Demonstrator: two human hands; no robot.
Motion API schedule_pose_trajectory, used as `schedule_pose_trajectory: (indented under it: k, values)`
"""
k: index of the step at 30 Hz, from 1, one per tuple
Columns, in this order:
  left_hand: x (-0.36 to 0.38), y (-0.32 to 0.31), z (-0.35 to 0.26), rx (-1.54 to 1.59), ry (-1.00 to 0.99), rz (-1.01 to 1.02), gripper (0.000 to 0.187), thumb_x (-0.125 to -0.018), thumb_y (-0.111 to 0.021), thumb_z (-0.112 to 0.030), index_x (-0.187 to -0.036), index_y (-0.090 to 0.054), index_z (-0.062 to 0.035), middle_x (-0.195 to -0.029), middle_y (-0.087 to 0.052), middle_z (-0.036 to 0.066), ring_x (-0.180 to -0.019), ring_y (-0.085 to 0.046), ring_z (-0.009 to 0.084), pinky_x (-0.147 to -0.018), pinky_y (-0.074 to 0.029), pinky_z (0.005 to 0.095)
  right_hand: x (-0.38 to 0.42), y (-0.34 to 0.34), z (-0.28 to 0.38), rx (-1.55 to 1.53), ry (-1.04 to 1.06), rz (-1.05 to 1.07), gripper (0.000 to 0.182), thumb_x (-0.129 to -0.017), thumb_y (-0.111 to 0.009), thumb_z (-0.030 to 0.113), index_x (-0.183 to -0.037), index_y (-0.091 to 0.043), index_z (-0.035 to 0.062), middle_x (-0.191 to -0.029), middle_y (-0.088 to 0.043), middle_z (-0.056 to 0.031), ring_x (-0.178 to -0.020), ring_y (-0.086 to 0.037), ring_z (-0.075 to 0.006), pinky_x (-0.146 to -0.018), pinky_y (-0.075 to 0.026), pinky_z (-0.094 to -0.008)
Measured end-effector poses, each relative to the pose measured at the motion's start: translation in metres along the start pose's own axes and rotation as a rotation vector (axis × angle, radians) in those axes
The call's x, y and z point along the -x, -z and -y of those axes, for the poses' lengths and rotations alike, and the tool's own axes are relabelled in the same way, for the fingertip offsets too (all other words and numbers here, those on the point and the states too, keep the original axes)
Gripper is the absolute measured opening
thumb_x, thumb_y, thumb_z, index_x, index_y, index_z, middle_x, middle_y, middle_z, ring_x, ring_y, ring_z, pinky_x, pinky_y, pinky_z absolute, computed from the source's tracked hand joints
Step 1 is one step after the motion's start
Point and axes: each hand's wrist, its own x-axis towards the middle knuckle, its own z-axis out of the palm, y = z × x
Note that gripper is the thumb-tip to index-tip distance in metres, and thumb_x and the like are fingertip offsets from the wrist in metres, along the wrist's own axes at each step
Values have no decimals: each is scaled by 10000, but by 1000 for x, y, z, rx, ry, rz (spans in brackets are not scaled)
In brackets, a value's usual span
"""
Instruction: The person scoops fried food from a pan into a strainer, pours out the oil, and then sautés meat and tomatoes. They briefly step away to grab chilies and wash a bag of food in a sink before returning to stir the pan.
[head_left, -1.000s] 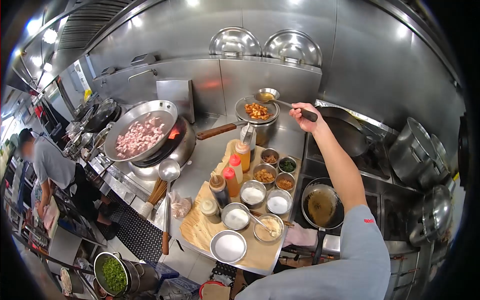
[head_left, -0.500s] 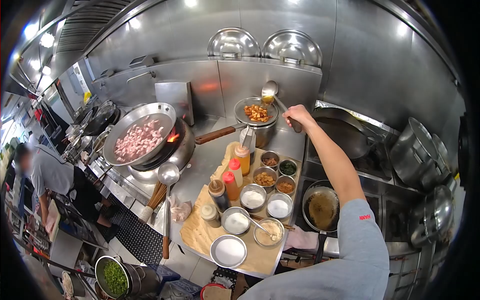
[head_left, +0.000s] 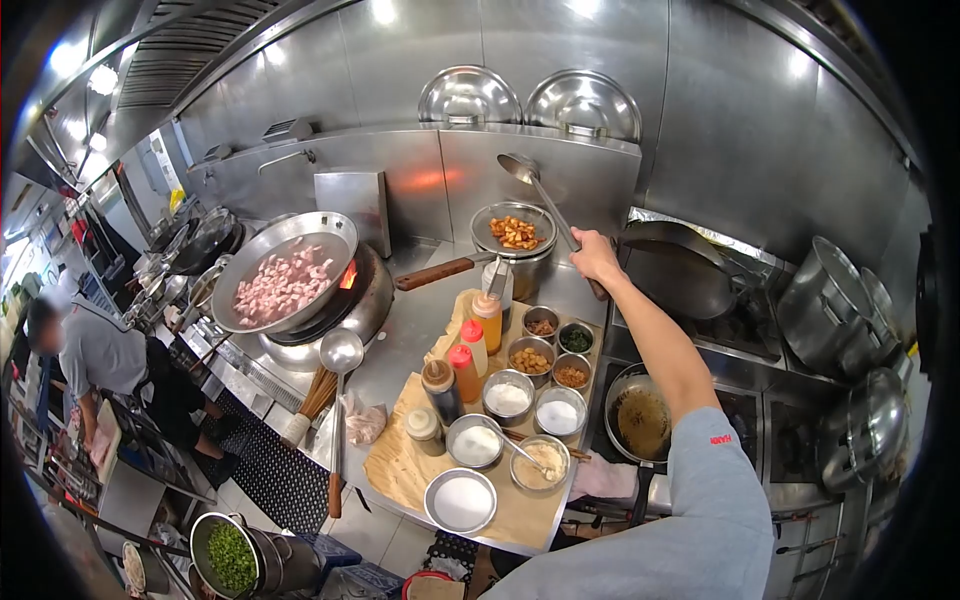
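Note:
My right hand (head_left: 597, 257) is closed round the handle of a long steel ladle (head_left: 552, 208), whose bowl is raised behind and above a wire strainer. Golden-brown fried pieces (head_left: 516, 233) lie in that strainer (head_left: 484, 222), which rests across a metal pot (head_left: 530, 276), its wooden handle (head_left: 432, 273) pointing left. To the left, a large wok (head_left: 337, 238) of pale pink meat pieces (head_left: 283, 287) in cloudy liquid sits tilted over a burner with a flame showing. My left hand is out of the picture.
Squeeze bottles (head_left: 463, 372) and several metal bowls of seasonings (head_left: 508, 396) crowd a paper-lined tray (head_left: 400, 466). A second ladle (head_left: 341, 352) lies by the wok. A pan with brown liquid (head_left: 642, 420) is at right. Another person (head_left: 105, 350) stands at far left.
The ladle bowl has moved up and left, away from above the strainer's edge, and no longer pours golden liquid. My right hand has shifted slightly lower.

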Motion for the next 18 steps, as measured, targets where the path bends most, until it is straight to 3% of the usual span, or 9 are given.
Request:
schedule_pose_trajectory:
  k: [7,9,11,13,15,17,18]
  values:
    - [7,7,5,-9,0,-18,250,-854,-579,-218,-905,-656,15,-834,-674,148,-771,-634,239,-716,-481,337,-6,-19,-15,89,94,-35,609,-737,-606,42,-1331,-469,29,-667,-627,-161,-472,-586,-193,-523,-486,-337]
    - [16,9,12,-20,8,-13,250,-854,-578,-217,-907,-656,14,-835,-674,149,-772,-635,239,-717,-481,337,7,-17,-8,-102,-50,-2,525,-745,-604,27,-1266,-543,16,-627,-617,-120,-456,-565,-164,-488,-464,-318]
    - [39,13,22,-53,30,16,250,-854,-578,-217,-908,-657,14,-835,-674,150,-773,-635,239,-717,-481,337,-9,-27,-34,-418,-39,165,404,-763,-595,14,-1166,-613,26,-600,-603,-76,-444,-538,-130,-450,-427,-291]
    - [77,17,43,-104,71,76,250,-854,-578,-217,-909,-657,14,-836,-674,151,-774,-635,240,-718,-481,338,-4,-24,-35,-578,-86,102,128,-803,-615,83,-878,-627,-21,-545,-548,-37,-426,-481,-117,-427,-374,-263]
    - [116,20,75,-160,115,146,250,-854,-578,-216,-910,-657,13,-836,-674,152,-775,-635,240,-718,-481,338,21,-5,-25,-947,-19,172,241,-854,-602,214,-669,-537,74,-592,-531,-28,-474,-490,-104,-442,-372,-214]
    - [146,30,92,-217,149,207,250,-854,-577,-216,-912,-657,13,-837,-674,153,-776,-636,240,-719,-481,338,41,20,-14,-1464,-168,313,159,-876,-597,96,-838,-502,-25,-715,-517,-47,-552,-491,-48,-465,-422,-154]
    - [154,33,97,-241,158,235,250,-854,-577,-216,-912,-658,13,-837,-674,153,-777,-636,241,-719,-481,338,48,30,-28,-1591,-322,259,165,-886,-589,139,-827,-552,-11,-666,-526,-25,-536,-469,-58,-458,-393,-187]
